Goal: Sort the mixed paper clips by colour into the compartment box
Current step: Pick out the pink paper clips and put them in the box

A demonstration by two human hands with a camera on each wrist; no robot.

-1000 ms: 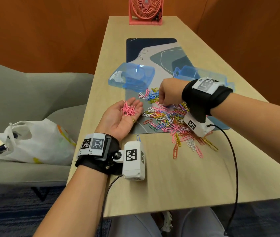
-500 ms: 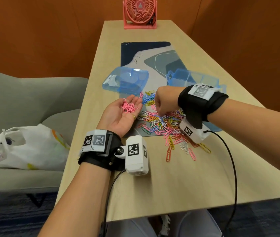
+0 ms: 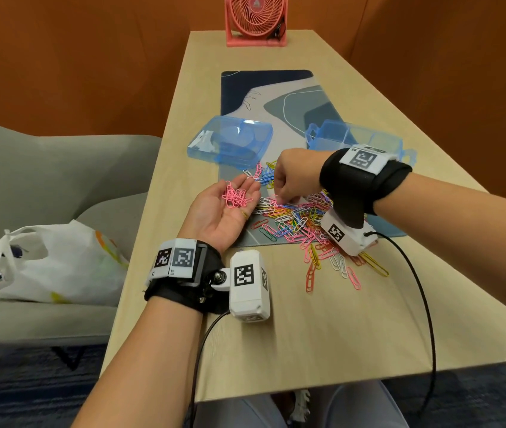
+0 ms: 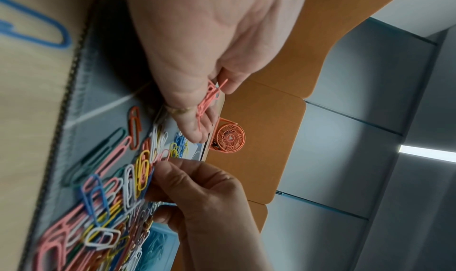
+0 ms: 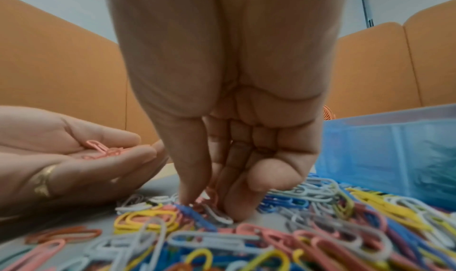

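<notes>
Table (image 3: 276,335) overhead; right wrist alone: right hand (image 5: 229,119) grip pinching pink clip (image 5: 212,196), left hand (image 3: 220,211) cupping pink clips (image 3: 236,197).

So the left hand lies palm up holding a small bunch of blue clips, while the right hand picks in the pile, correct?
Not quite: the clips in the left hand are pink, as the head view shows. The right hand does pick in the pile.

A right hand (image 5: 222,103) reaches down, thumb and fingertips (image 5: 234,211) pinching a pink clip (image 5: 212,197) from a mixed-colour clip pile (image 5: 271,236). Beside it, a left hand (image 5: 74,158) cups pink clips (image 5: 101,148).
</notes>
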